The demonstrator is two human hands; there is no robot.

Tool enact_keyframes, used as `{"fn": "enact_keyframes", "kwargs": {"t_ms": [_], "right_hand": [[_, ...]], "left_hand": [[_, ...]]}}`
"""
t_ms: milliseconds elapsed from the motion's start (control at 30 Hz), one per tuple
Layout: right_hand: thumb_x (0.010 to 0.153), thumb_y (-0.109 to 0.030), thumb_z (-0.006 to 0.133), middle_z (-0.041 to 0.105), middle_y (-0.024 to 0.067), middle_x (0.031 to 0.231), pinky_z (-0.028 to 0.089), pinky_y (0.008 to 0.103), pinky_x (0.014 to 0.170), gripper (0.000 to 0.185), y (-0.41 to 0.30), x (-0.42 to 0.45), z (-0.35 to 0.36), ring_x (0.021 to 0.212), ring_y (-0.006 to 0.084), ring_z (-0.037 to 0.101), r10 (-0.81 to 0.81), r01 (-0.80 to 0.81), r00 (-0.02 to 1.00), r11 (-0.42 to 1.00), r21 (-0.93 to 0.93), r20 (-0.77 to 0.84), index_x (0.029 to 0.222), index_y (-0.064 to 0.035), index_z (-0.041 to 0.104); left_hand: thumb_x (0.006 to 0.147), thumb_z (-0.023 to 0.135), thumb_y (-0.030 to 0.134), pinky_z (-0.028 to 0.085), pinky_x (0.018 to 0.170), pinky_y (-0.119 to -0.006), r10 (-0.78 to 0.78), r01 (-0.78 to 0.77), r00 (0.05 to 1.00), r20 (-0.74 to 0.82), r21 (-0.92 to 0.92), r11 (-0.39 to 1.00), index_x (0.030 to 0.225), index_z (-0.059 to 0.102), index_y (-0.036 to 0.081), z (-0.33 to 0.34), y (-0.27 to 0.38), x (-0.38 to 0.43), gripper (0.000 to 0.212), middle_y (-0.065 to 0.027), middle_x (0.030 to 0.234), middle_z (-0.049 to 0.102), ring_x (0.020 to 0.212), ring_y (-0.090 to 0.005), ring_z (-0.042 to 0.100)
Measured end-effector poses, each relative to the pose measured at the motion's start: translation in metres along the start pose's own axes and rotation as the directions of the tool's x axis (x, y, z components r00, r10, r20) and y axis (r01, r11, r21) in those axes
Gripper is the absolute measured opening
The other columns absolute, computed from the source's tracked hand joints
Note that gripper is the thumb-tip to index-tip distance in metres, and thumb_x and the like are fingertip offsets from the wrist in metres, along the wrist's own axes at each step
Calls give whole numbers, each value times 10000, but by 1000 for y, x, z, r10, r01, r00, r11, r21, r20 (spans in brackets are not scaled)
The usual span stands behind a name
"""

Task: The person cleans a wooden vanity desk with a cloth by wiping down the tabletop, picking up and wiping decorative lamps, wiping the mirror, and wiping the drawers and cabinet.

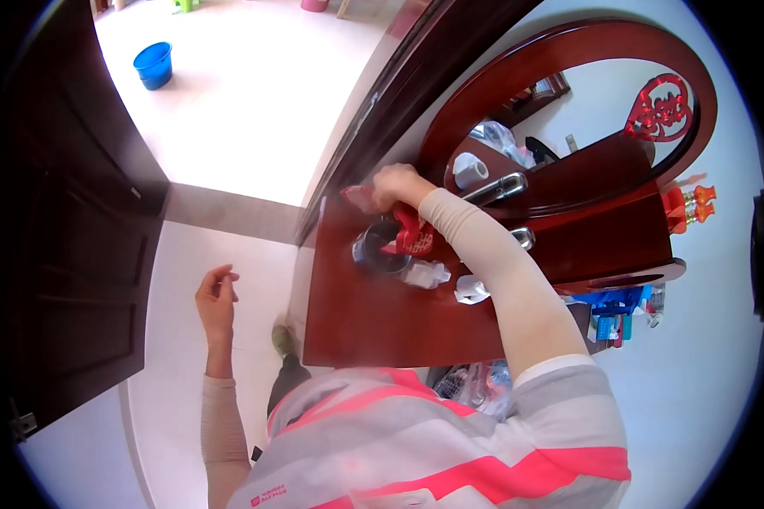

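My right hand (395, 184) reaches over the back left corner of a reddish-brown wooden dressing table (388, 324). Its fingers are closed on a red plastic packet (360, 198), blurred and partly hidden by the hand. Just below hangs a red piece with light-coloured characters (414, 235), partly over a dark round container (382, 248); whether it joins the packet I cannot tell. A clear-wrapped white packet (426, 274) lies against the container. Away to the left, above the pale floor, my left hand (216, 296) is loosely curled and holds nothing.
An oval mirror (586, 95) rises behind the table, near a toilet roll (470, 170) and a shiny metal cylinder (506, 186). Crumpled white paper (471, 289) lies by my right forearm. A dark door (83, 254) stands ajar at left; a blue bucket (155, 65) sits beyond the doorway.
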State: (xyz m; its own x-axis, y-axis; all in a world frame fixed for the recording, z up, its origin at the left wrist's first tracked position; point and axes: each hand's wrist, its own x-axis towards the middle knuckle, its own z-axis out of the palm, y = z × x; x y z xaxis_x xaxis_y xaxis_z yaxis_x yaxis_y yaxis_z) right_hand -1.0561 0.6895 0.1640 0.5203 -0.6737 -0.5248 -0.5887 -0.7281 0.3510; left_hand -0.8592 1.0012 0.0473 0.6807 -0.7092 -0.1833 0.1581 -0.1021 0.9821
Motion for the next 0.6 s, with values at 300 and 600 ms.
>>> {"fn": "enact_keyframes", "kwargs": {"t_ms": [300, 600], "right_hand": [[663, -153, 634, 663, 127, 1005, 514, 305, 793, 521, 33, -65, -106, 872, 234, 640, -293, 62, 940, 647, 760, 172, 1166, -25, 599], [692, -82, 614, 539, 211, 1247, 462, 399, 963, 682, 24, -208, 9, 1119, 316, 557, 45, 269, 888, -858, 438, -457, 1324, 56, 397]], "left_hand": [[881, 577, 60, 432, 556, -191, -14, 51, 942, 337, -101, 994, 1066, 632, 6, 58, 20, -4, 200, -45, 874, 661, 657, -64, 550], [981, 442, 262, 459, 864, -304, 174, 329, 574, 800, -419, 846, 1300, 467, -32, 159, 75, -11, 435, -118, 1203, 562, 1029, -172, 573]]}}
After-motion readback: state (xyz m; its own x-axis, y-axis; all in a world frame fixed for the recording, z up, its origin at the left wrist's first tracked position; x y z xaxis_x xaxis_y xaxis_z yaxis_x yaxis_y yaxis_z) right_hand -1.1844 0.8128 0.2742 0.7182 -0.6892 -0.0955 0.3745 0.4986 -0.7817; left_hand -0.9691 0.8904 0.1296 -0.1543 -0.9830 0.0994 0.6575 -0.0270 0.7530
